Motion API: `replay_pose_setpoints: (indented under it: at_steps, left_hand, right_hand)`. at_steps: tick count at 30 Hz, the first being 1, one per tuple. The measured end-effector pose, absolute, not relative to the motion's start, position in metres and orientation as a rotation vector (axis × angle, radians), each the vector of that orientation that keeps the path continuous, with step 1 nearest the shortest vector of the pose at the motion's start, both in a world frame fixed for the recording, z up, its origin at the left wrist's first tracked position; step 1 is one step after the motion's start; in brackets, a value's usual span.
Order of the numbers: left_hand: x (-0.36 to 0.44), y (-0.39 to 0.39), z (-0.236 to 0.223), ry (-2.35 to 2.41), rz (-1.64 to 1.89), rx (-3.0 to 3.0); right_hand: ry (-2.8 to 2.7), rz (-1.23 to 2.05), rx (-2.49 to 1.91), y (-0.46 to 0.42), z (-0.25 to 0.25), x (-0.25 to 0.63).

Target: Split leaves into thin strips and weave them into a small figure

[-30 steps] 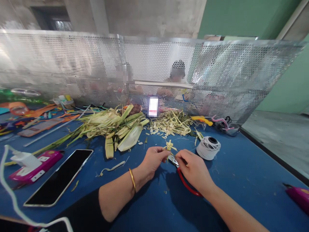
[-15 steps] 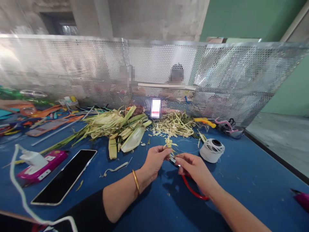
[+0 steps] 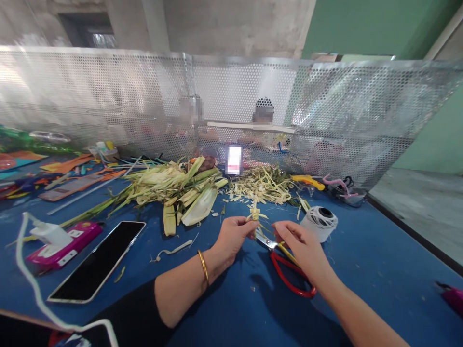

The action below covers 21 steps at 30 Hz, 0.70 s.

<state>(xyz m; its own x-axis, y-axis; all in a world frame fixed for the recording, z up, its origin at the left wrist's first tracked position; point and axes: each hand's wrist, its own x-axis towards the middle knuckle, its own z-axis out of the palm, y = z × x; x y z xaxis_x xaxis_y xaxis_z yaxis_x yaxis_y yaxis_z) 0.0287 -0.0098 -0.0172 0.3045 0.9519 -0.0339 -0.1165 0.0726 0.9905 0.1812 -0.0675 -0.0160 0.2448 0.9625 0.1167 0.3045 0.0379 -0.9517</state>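
Note:
My left hand [image 3: 237, 233], with a gold bangle on its wrist, pinches a small woven piece of pale yellow-green leaf strips [image 3: 255, 214] between thumb and fingers. Short strip ends stick out from it. To the right, my right hand [image 3: 294, 238] is closed, thumb against forefinger; whatever is between the tips is too small to make out. Red-handled scissors [image 3: 273, 246] are under and beside the right hand, their metal blades pointing at the left fingertips. The right hand partly covers one handle. Just behind that hand stands a spool of white thread [image 3: 318, 224].
Leaf stalks [image 3: 170, 190] and shredded strips [image 3: 262, 185] are heaped at the back. At left lie a phone [image 3: 97, 262] and a purple power strip [image 3: 65, 246] with a white cable. A perforated metal screen [image 3: 231, 86] borders the table; two people are behind it.
My right hand has drawn slightly right, away from the left fingers, uncovering the scissors' pivot and more of the handles. My left hand keeps its pinch on the woven piece. The view shifted slightly.

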Motion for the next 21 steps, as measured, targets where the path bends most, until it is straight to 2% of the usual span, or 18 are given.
replay_pose_setpoints:
  at_steps: [8, 13, 18, 21]
  left_hand:
    - [0.032, -0.023, -0.017, 0.950, 0.846, 1.436]
    - [0.031, -0.020, -0.018, 0.906, 0.818, 1.461]
    - [0.028, -0.017, -0.010, 0.757, 0.716, 1.189]
    - [0.026, -0.018, -0.009, 0.790, 0.660, 1.224]
  right_hand:
    - [-0.894, 1.239, -1.249, -0.071, -0.014, 0.162]
    - [-0.706, 1.252, -1.182, -0.072, -0.015, 0.156]
    - [-0.703, 1.287, -1.099, -0.071, -0.010, 0.162]
    - [-0.707, 1.297, -1.110, -0.071, -0.010, 0.165]
